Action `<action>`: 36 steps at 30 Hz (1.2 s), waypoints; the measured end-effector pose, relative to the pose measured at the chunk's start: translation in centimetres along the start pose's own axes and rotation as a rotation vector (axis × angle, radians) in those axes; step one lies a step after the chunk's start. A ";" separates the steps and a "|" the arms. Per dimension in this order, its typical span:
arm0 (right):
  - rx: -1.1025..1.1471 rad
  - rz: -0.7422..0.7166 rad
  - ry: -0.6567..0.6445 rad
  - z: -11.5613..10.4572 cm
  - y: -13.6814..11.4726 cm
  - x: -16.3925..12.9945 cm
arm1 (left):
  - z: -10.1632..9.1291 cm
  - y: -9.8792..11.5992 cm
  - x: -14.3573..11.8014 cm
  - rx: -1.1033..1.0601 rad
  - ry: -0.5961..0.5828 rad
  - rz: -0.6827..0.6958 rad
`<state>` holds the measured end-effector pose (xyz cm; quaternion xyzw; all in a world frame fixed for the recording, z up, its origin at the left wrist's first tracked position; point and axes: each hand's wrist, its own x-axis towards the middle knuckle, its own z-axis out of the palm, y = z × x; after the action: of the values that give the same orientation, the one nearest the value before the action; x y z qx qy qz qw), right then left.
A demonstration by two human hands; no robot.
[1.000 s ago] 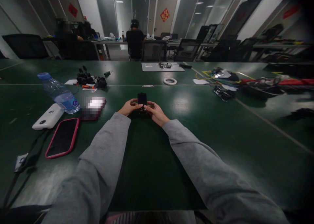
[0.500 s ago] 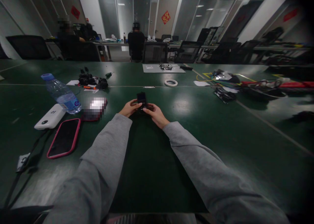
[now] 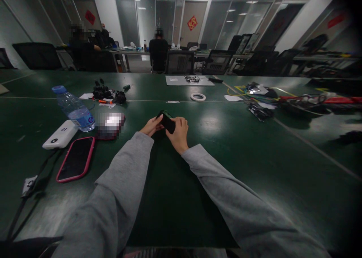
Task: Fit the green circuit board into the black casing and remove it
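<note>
Sleeves: grey, both arms stretched forward over the dark mat (image 3: 169, 197) on the green tabletop (image 3: 254, 167).
Left hand (image 3: 151, 126): fingers curled on the near-left end of a small black device (image 3: 167, 121), thumb tip on its top edge; grip pinching it.
Right hand (image 3: 178, 131): wrapped round the device from the right and below, fingers closed on its far side; grip pressed on it too.
Device: held between both hands just above the tabletop, at the far edge of the mat, tilted with its left end higher; details too dark to tell.
Left of the hands: phone (image 3: 75, 158) in a pink case lying face up; white power bank (image 3: 60, 134) just beyond it; water bottle (image 3: 74, 108) with blue cap, leaning; a blurred-out patch just right of the bottle.
Near-left edge: black cable (image 3: 19, 209) running toward a small tag.
Further out: pile of black parts (image 3: 109, 94) with an orange tool; tape roll (image 3: 198, 97); grey sheet (image 3: 189, 80) with small parts; tangle of cables (image 3: 299, 99) to the right.
Far end: people seated at desks, black chairs, glass partitions.
</note>
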<state>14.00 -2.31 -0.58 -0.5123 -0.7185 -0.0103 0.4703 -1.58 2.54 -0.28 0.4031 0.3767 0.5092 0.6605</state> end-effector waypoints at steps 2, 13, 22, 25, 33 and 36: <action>-0.045 -0.063 -0.040 0.0 -0.4 -0.2 | 0.1 0.1 -0.2 -0.015 0.010 -0.001; 0.087 -0.111 -0.056 -0.5 -1.1 -0.4 | -0.4 0.4 0.0 -0.181 0.065 0.011; 0.625 0.368 -0.149 1.4 1.5 0.1 | -0.1 1.1 -1.1 -0.158 -0.016 -0.021; 0.675 0.390 -0.218 1.7 1.8 0.1 | 0.3 1.1 -1.3 -0.169 -0.050 -0.035; 0.698 0.393 -0.222 2.1 2.1 0.0 | 1.1 1.5 -1.9 -0.209 -0.080 -0.034; 0.727 0.384 -0.206 2.1 2.0 0.1 | 1.3 1.4 -2.0 -0.231 -0.087 -0.028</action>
<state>14.07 -0.28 -2.61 -0.4361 -0.6100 0.3828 0.5396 -1.34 0.63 1.72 0.3406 0.2923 0.5219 0.7254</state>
